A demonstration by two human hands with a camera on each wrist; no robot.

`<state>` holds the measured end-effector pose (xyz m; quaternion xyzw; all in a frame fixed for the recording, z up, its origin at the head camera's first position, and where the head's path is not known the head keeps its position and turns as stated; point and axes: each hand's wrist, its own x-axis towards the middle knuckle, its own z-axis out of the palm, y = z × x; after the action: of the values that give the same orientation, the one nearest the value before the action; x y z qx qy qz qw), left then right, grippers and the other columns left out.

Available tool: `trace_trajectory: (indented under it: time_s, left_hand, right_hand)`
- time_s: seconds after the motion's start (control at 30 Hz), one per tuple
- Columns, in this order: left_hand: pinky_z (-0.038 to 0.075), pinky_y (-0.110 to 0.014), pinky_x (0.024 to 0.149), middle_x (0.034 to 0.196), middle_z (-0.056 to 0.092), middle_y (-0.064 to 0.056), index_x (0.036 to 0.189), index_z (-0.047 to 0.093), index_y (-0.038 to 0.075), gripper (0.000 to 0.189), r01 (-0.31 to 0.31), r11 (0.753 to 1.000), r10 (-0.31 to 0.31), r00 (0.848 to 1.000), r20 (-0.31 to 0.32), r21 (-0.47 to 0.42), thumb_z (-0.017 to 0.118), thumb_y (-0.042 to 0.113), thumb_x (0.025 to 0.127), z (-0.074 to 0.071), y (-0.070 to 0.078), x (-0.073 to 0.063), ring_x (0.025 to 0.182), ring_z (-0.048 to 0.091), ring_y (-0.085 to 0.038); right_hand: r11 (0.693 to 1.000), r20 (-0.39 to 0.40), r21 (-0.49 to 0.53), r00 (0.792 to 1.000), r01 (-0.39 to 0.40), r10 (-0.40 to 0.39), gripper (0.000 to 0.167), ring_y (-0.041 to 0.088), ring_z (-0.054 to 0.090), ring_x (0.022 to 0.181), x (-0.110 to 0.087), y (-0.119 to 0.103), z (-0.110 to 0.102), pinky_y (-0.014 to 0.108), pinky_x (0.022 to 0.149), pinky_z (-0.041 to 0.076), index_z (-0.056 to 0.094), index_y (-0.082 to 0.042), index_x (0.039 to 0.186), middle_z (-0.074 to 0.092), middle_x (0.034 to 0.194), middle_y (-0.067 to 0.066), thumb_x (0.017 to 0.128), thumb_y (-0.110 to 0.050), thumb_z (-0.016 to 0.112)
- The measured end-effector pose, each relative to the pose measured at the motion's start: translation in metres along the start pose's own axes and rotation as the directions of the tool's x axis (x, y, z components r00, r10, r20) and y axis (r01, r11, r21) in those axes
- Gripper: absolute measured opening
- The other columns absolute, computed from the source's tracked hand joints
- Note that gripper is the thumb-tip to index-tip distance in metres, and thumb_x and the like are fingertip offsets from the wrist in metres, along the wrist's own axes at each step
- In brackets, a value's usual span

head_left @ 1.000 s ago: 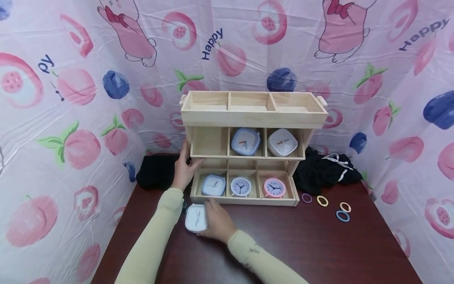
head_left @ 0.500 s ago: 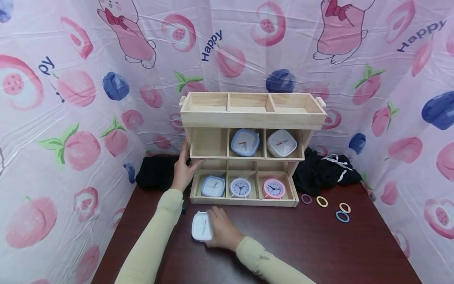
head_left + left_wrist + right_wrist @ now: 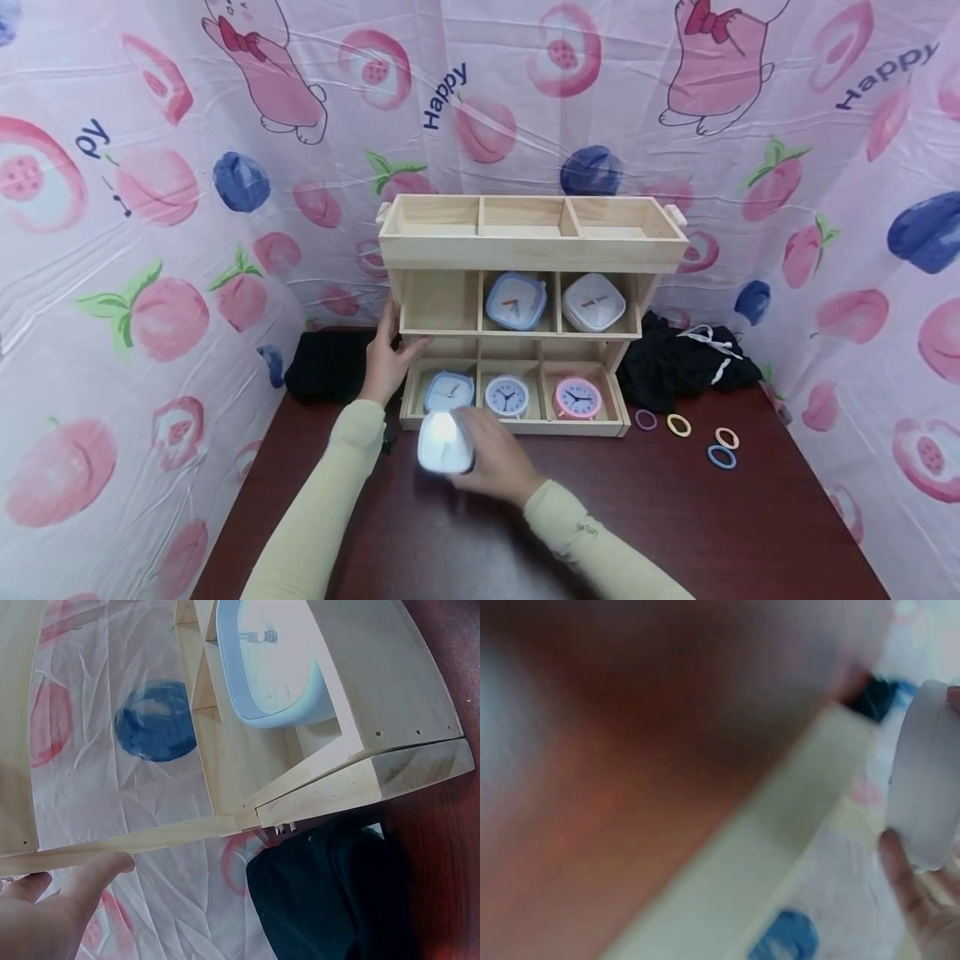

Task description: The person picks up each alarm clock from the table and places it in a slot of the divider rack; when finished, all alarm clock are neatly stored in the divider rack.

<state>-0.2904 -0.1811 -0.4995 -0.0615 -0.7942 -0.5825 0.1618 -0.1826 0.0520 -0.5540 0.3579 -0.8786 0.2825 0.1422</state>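
Note:
My right hand (image 3: 498, 457) grips a white, rounded-square alarm clock (image 3: 442, 446) by its side, in front of the tiered wooden organizer (image 3: 532, 253). Light glares off the clock's face, and the right wrist view shows its white side (image 3: 928, 780) against my fingers (image 3: 907, 889). At the organizer's left side, my left hand (image 3: 384, 367) holds the frame; the left wrist view has my thumb on its wooden strut (image 3: 165, 834). Two square clocks sit in the middle tier. Below are a blue square clock (image 3: 448, 390), a pale round clock (image 3: 507, 396) and a pink round clock (image 3: 577, 397).
Black cloth (image 3: 330, 362) lies left of the organizer, with another black cloth bundle (image 3: 675, 367) on its right. Several coloured rings, including a blue ring (image 3: 722, 457), lie on the dark table (image 3: 645, 508). A printed curtain (image 3: 510, 75) stands behind.
My right hand first drew the white clock toward me and to the right, then raised it toward the organizer's bottom tier. My left hand stays on the organizer's side.

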Motion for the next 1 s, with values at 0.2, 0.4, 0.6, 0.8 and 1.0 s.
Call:
trace_trajectory:
  time_s: [0.2, 0.4, 0.6, 0.8, 1.0]
  left_hand:
    - [0.046, -0.061, 0.12, 0.173, 0.036, -0.013, 0.172, 0.013, 0.039, 0.104, 0.014, 1.0, -0.014, 1.0, 0.004, 0.012, 0.081, 0.017, 0.096, 0.001, 0.0, 0.0, 0.156, 0.043, -0.037]
    - [0.047, -0.061, 0.118, 0.173, 0.035, -0.018, 0.173, 0.014, 0.033, 0.101, 0.021, 0.999, -0.022, 1.0, 0.004, 0.048, 0.077, 0.006, 0.099, 0.0, 0.001, 0.001, 0.157, 0.041, -0.038]
    - [0.049, -0.06, 0.117, 0.17, 0.041, -0.018, 0.173, 0.017, 0.032, 0.101, 0.003, 0.999, -0.002, 1.0, -0.009, 0.051, 0.079, 0.009, 0.097, -0.001, 0.001, 0.001, 0.153, 0.046, -0.039]
    - [0.049, -0.057, 0.119, 0.171, 0.04, -0.016, 0.173, 0.013, 0.035, 0.105, 0.007, 0.998, -0.007, 1.0, 0.0, 0.062, 0.082, 0.02, 0.096, -0.001, 0.001, 0.001, 0.155, 0.044, -0.039]
    - [0.048, -0.055, 0.12, 0.172, 0.039, -0.015, 0.173, 0.013, 0.038, 0.105, 0.018, 0.999, -0.019, 1.0, 0.003, 0.044, 0.083, 0.023, 0.096, -0.001, 0.001, 0.0, 0.156, 0.043, -0.037]
  right_hand:
    - [0.998, -0.219, -0.017, 0.973, 0.068, -0.07, 0.098, 0.035, 0.062, 0.136, 0.041, 0.007, -0.041, 0.052, 0.116, 0.053, 0.059, -0.001, 0.146, 0.062, 0.149, 0.018, 0.063, -0.028, 0.104]
    - [0.999, -0.38, -0.003, 0.924, 0.05, -0.047, 0.08, 0.039, 0.062, 0.137, 0.087, 0.012, -0.063, 0.058, 0.118, 0.05, 0.066, -0.005, 0.134, 0.063, 0.149, 0.021, 0.067, -0.027, 0.102]
    - [1.0, -0.431, -0.013, 0.902, -0.02, 0.012, 0.061, 0.041, 0.062, 0.136, 0.128, 0.014, -0.07, 0.061, 0.115, 0.05, 0.068, -0.01, 0.121, 0.062, 0.148, 0.02, 0.071, -0.026, 0.099]
    - [0.995, -0.422, -0.065, 0.905, -0.079, 0.045, 0.055, 0.039, 0.066, 0.13, 0.154, 0.018, -0.069, 0.057, 0.109, 0.054, 0.069, -0.011, 0.117, 0.064, 0.149, 0.017, 0.074, -0.029, 0.099]
    - [0.987, -0.367, -0.101, 0.927, -0.127, 0.082, 0.048, 0.04, 0.064, 0.133, 0.165, 0.02, -0.067, 0.057, 0.108, 0.052, 0.071, -0.01, 0.11, 0.062, 0.152, 0.016, 0.076, -0.03, 0.098]
